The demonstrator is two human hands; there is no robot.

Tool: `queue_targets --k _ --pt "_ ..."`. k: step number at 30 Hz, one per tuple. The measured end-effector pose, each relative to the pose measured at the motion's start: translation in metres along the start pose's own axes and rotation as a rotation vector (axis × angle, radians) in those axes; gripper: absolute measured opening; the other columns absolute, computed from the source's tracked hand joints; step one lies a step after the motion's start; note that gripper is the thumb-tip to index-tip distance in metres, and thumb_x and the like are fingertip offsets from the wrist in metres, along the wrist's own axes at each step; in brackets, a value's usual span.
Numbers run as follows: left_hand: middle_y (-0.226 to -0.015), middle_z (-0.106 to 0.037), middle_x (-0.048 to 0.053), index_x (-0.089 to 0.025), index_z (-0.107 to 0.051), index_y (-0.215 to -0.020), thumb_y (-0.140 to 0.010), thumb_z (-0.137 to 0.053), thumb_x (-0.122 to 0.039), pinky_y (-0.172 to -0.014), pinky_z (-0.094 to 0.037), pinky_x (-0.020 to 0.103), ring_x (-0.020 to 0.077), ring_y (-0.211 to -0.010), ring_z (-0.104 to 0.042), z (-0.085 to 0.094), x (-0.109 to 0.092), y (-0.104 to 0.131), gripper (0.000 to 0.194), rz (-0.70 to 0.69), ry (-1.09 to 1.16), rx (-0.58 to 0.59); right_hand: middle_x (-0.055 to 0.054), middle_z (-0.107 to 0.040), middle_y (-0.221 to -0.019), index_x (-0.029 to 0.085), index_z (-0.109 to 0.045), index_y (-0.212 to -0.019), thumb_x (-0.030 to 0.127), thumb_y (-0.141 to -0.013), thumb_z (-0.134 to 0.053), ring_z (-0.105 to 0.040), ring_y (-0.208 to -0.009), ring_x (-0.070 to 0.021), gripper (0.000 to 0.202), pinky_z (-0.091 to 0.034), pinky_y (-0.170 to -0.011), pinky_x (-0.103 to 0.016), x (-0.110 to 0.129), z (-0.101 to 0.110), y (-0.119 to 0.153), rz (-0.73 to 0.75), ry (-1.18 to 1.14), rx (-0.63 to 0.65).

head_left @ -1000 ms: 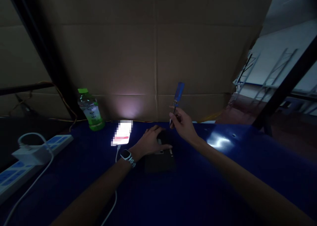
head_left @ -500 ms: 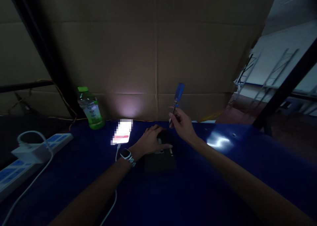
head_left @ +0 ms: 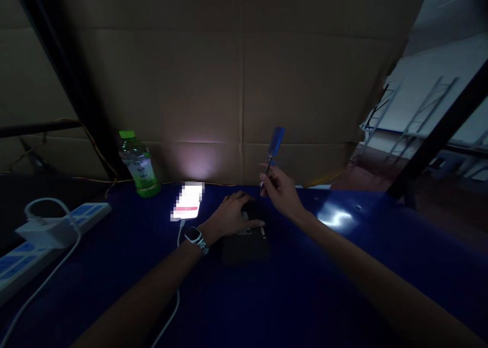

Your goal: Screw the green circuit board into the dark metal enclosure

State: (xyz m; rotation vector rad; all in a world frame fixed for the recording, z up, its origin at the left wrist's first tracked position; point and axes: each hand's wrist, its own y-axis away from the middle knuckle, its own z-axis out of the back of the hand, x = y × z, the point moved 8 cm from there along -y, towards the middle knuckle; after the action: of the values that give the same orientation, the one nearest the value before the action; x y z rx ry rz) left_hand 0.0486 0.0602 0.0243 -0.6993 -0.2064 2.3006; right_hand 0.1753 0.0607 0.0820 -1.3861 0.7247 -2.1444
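Observation:
A dark, flat, box-like device [head_left: 246,249] lies on the blue tabletop in front of me, its details lost in the dim light. My left hand [head_left: 232,213] grips its far part, fingers curled over the left and far side and thumb stretched across the top. Small pale parts show beside the thumb. To the right, raised above the table, my right hand [head_left: 281,187] pinches the thin metal shaft of what looks like a screwdriver [head_left: 276,142]. Its blue handle points up, and the shaft's lower end is partly hidden by the fingers.
A lit phone [head_left: 188,200] with a white cable lies left of my left hand. Behind it stands a green-capped bottle [head_left: 140,165]. A power strip [head_left: 89,213] with a white plug-in adapter [head_left: 48,232] is at the far left. Cardboard [head_left: 240,83] walls off the back.
Both hands keep almost the same pose, and the tool stays upright. The whole view has shifted very slightly.

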Motion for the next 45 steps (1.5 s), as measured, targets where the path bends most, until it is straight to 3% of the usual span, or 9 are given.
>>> queue_targets --k 23,26,29,32,35,42,45 --pt "-0.12 -0.057 0.012 -0.022 -0.061 -0.122 -0.074 -0.06 -0.069 -0.093 -0.041 0.048 0.0296 -0.105 -0.056 0.001 -0.002 0.001 0.067 -0.029 -0.007 -0.007 0.0 -0.061 -0.075 0.022 -0.05 -0.132 0.039 -0.095 -0.046 -0.06 -0.056 -0.0127 0.041 -0.051 -0.057 -0.029 0.0 0.0 0.0 0.015 0.028 0.054" --pt "-0.12 -0.057 0.012 -0.021 -0.059 -0.123 -0.075 -0.061 -0.066 -0.094 -0.042 0.049 0.0295 -0.105 -0.057 0.002 -0.003 0.002 0.066 -0.007 -0.009 0.004 -0.001 -0.063 -0.079 0.022 -0.049 -0.133 0.036 -0.095 -0.045 -0.061 -0.058 -0.0126 0.041 -0.052 -0.059 -0.028 0.003 -0.001 -0.001 0.024 0.037 0.099" --pt "-0.122 -0.058 0.012 -0.02 -0.059 -0.122 -0.082 -0.06 -0.055 -0.094 -0.041 0.048 0.0293 -0.109 -0.056 0.004 -0.004 0.001 0.053 -0.028 -0.009 -0.006 -0.002 -0.064 -0.082 0.022 -0.048 -0.133 0.033 -0.096 -0.043 -0.061 -0.061 -0.0131 0.039 -0.052 -0.061 -0.029 0.008 -0.003 -0.001 0.051 0.057 0.136" --pt "-0.118 -0.062 0.01 -0.019 -0.062 -0.116 -0.089 -0.054 -0.037 -0.093 -0.044 0.043 0.0255 -0.107 -0.057 0.008 -0.007 -0.004 0.033 -0.091 0.085 -0.057 -0.002 -0.064 -0.084 0.022 -0.047 -0.133 0.03 -0.096 -0.042 -0.061 -0.061 -0.0131 0.038 -0.051 -0.063 -0.029 0.013 -0.005 -0.003 0.079 0.08 0.175" --pt "-0.108 -0.068 0.007 -0.019 -0.066 -0.109 -0.091 -0.05 -0.026 -0.088 -0.046 0.037 0.0209 -0.097 -0.061 0.015 -0.009 -0.015 0.025 -0.132 0.269 -0.101 -0.001 -0.065 -0.083 0.022 -0.047 -0.13 0.028 -0.096 -0.043 -0.06 -0.06 -0.0129 0.036 -0.051 -0.062 -0.029 0.015 -0.007 -0.005 0.086 0.087 0.201" --pt "-0.084 -0.072 0.005 -0.015 -0.072 -0.089 -0.087 -0.054 -0.025 -0.074 -0.047 0.03 0.0167 -0.077 -0.063 0.017 -0.007 -0.034 0.02 -0.096 0.482 -0.032 -0.003 -0.066 -0.082 0.02 -0.057 -0.105 0.028 -0.094 -0.045 -0.062 -0.062 -0.0134 0.018 -0.051 -0.06 -0.028 0.013 -0.006 -0.007 0.03 0.025 0.238" --pt "-0.08 -0.071 0.004 -0.014 -0.072 -0.084 -0.084 -0.06 -0.026 -0.068 -0.045 0.028 0.0148 -0.071 -0.06 0.018 -0.002 -0.034 0.017 -0.062 0.478 -0.087 -0.004 -0.067 -0.083 0.019 -0.061 -0.099 0.031 -0.092 -0.05 -0.064 -0.066 -0.0151 0.017 -0.053 -0.061 -0.03 0.008 -0.004 -0.008 -0.009 0.038 0.192"
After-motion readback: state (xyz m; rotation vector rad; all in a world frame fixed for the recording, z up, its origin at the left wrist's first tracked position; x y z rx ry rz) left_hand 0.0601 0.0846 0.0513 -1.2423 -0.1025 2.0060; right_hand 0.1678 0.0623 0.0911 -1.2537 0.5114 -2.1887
